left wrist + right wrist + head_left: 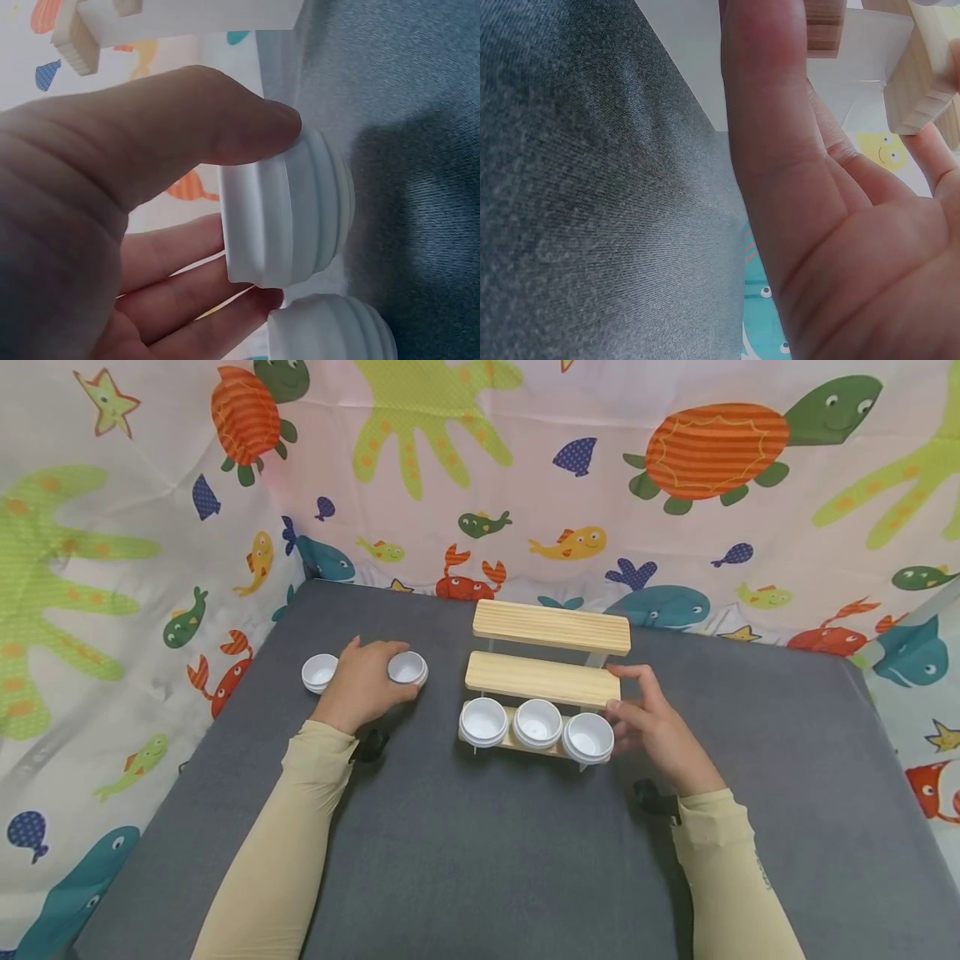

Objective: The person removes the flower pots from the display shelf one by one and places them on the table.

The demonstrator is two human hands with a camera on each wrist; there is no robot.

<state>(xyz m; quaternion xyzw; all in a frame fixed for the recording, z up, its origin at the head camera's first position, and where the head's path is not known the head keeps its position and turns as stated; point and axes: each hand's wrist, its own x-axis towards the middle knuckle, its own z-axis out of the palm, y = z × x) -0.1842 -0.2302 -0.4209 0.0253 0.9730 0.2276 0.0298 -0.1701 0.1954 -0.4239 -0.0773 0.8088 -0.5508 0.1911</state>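
Left of the stand, my left hand point(366, 683) pinches a small ridged white bowl point(407, 667) between thumb and fingers. In the left wrist view the held bowl point(289, 210) shows its ribbed side; I cannot tell whether it touches the table. A second white bowl point(320, 672) sits just left of that hand. My right hand point(660, 731) touches the right end of the three-tier wooden stand point(542, 678), its fingers mostly straight against the middle tier. On the bottom tier stand three white bowls, the left point(483, 721), middle point(537, 722) and right point(588, 737).
A dark grey cloth point(480, 860) covers the table. The stand's top tier point(552, 625) and middle tier carry nothing. Behind and to the left hangs a white curtain point(525, 427) printed with sea animals, close to the table's back edge.
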